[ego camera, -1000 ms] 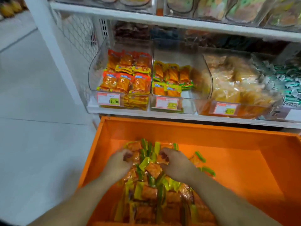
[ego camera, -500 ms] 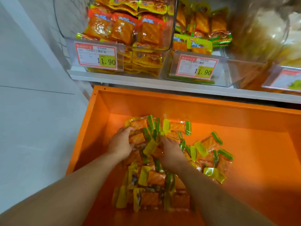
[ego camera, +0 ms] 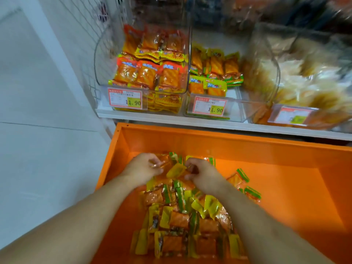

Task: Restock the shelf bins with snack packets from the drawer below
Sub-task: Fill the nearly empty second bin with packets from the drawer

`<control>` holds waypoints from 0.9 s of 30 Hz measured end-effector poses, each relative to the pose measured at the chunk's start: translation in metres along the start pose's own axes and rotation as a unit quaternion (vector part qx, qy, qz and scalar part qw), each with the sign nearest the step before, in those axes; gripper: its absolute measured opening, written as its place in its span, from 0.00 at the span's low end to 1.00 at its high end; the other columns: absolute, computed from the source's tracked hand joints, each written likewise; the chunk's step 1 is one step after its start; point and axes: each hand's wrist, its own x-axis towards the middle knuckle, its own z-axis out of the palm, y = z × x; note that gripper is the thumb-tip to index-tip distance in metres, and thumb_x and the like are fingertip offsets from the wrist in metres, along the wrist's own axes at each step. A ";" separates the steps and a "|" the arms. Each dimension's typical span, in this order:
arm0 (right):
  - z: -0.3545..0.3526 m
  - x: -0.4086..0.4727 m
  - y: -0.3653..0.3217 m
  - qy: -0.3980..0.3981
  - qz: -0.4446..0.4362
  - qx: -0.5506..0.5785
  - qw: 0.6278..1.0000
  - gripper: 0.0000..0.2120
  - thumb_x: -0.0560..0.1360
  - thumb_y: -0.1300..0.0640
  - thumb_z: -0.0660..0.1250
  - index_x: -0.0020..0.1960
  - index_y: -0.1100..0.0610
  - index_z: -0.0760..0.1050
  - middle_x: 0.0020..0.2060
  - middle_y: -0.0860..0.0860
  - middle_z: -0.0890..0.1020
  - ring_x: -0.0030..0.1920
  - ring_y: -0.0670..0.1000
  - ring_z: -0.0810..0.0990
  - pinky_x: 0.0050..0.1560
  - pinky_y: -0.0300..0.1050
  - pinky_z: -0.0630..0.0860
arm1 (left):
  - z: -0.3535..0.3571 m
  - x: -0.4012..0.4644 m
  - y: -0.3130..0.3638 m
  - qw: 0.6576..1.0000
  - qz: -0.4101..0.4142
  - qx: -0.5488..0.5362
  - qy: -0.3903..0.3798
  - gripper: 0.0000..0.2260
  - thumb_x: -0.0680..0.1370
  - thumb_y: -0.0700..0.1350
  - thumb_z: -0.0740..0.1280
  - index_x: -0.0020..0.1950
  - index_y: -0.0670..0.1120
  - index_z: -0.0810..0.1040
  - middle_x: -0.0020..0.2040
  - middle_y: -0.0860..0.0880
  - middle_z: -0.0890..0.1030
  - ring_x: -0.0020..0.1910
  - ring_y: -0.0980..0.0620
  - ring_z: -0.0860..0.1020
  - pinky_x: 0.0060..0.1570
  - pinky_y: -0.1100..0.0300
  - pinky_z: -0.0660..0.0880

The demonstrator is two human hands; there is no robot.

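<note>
A heap of orange snack packets with yellow and green ends (ego camera: 179,214) lies in the open orange drawer (ego camera: 285,187). My left hand (ego camera: 142,168) grips packets at the heap's far left. My right hand (ego camera: 202,173) grips packets beside it, fingers curled round them, with a yellow-ended packet (ego camera: 176,170) between the two hands. Above, on the white shelf (ego camera: 171,119), stand clear bins: the left bin (ego camera: 148,69) full of red-topped packets, the middle bin (ego camera: 215,73) part-filled with the yellow-and-green packets.
A third clear bin (ego camera: 304,77) at the right holds pale snack bags. Price tags reading 11.90 (ego camera: 124,99) front the bins. A wire mesh panel (ego camera: 85,35) and a white upright stand to the left, with pale floor (ego camera: 38,149) beyond. Two loose packets (ego camera: 245,185) lie right of the heap.
The camera has lifted and pulled back, so the bins show more fully. Both hands have closed tighter round packets at the far end of the heap and drawn nearer each other.
</note>
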 end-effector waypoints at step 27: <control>-0.113 -0.164 -0.137 0.262 -0.192 -0.005 0.946 0.14 0.72 0.47 0.79 0.53 0.44 0.78 0.46 0.40 0.75 0.48 0.42 0.75 0.46 0.35 0.72 | -0.095 -0.190 0.153 0.960 0.166 -0.220 -0.052 0.04 0.77 0.43 0.76 0.51 0.49 0.86 0.44 0.47 0.87 0.46 0.48 0.86 0.48 0.47 0.84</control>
